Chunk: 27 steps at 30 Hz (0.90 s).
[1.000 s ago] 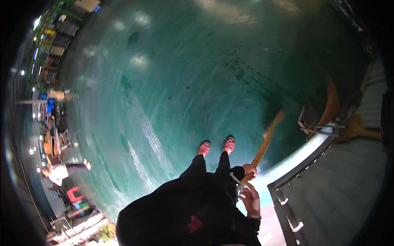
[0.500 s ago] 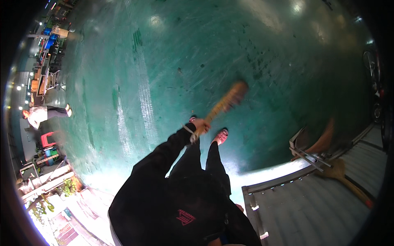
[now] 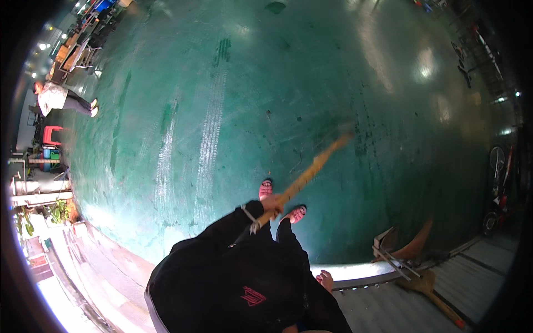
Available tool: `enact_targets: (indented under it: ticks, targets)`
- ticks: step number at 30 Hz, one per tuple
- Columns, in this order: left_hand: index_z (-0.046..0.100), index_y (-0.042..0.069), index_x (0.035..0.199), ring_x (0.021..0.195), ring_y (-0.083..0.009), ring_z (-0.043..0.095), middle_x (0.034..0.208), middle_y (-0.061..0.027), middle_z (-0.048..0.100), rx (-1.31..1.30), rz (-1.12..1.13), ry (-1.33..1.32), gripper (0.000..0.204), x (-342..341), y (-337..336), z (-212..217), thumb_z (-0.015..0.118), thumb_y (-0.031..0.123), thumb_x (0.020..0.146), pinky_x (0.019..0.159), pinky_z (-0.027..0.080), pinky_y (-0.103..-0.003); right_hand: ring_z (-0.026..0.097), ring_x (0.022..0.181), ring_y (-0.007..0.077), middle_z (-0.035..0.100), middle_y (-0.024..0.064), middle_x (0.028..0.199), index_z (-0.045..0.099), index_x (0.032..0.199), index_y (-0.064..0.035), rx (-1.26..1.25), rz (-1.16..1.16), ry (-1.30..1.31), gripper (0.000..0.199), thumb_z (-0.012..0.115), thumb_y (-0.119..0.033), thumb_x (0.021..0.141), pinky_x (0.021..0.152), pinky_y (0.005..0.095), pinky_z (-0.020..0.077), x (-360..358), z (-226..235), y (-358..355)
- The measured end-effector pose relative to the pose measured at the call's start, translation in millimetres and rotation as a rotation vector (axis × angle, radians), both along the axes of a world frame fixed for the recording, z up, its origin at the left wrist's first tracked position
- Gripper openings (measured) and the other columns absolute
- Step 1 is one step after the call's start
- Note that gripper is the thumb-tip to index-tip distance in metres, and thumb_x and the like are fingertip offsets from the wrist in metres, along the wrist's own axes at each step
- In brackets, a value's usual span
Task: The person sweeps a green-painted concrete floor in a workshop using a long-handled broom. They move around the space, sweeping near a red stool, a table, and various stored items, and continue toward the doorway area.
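Far left, a second person [image 3: 58,98] stands on the green floor [image 3: 233,100], near a red crate [image 3: 51,135] whose contents cannot be made out. At centre, the left hand [image 3: 272,204] is clenched around the near end of a long wooden handle [image 3: 302,180], which slants up and right over the pink sandals [image 3: 280,200]; its far tip is blurred. The right hand [image 3: 325,279] hangs with fingers loosely curled, holding nothing. Right, a dustpan [image 3: 397,250] and a spare broom [image 3: 430,294] lie near the steps. A one-handed grip may let the handle slip or twist; the glossy floor may be slick.
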<state>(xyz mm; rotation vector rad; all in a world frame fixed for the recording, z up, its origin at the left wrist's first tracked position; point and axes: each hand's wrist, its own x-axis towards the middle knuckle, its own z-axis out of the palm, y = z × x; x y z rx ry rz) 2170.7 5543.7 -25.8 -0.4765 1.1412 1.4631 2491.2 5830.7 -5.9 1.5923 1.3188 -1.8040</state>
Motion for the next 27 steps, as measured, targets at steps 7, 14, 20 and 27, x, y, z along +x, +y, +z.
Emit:
enact_targets:
  ticks: [7,14,20,27]
  targets:
    - [0.033,0.004,0.075,0.044,-0.0091,0.037,0.053,-0.002,0.037,0.377,-0.018,-0.798,0.011,36.8,-65.9,-64.2,0.043,0.007,0.08,0.043,0.033,-0.021,0.049,0.05,0.0154,0.049,0.0068,0.065,0.048,0.094,-0.0114,0.152,0.212,0.116,0.018,0.046,-0.007,0.076,0.048,0.0319,0.045,-41.5,12.3,-24.4]
    - [0.042,0.001,0.072,0.036,-0.0143,0.044,0.048,-0.0052,0.041,0.21,0.456,-0.605,0.009,-58.2,-173.3,-123.6,0.05,0.003,0.072,0.031,0.038,-0.027,0.046,0.047,0.0136,0.047,0.0064,0.061,0.049,0.092,-0.0088,0.314,0.168,0.142,0.02,0.046,-0.002,0.073,0.042,0.0264,0.0418,-21.5,-6.4,-38.7]
    - [0.042,0.007,0.106,0.036,-0.0173,0.05,0.051,-0.009,0.051,-0.694,-0.004,0.639,0.045,-103.9,-178.9,-76.4,0.055,-0.002,0.064,0.032,0.041,-0.03,0.05,0.053,0.0138,0.052,0.0071,0.063,0.05,0.091,-0.0055,0.356,0.579,0.435,0.02,0.047,0.002,0.072,0.042,0.0273,0.0417,-15.9,-54.3,-38.0]
    - [0.028,0.01,0.125,0.039,-0.0141,0.049,0.056,-0.0072,0.051,-0.403,0.622,0.331,0.071,19.0,-257.8,-1.0,0.06,-0.002,0.063,0.033,0.041,-0.028,0.048,0.044,0.0148,0.048,0.0073,0.058,0.048,0.091,-0.0065,0.256,0.75,0.146,0.017,0.05,-0.011,0.074,0.038,0.0276,0.0429,-143.3,-1.0,-14.6]
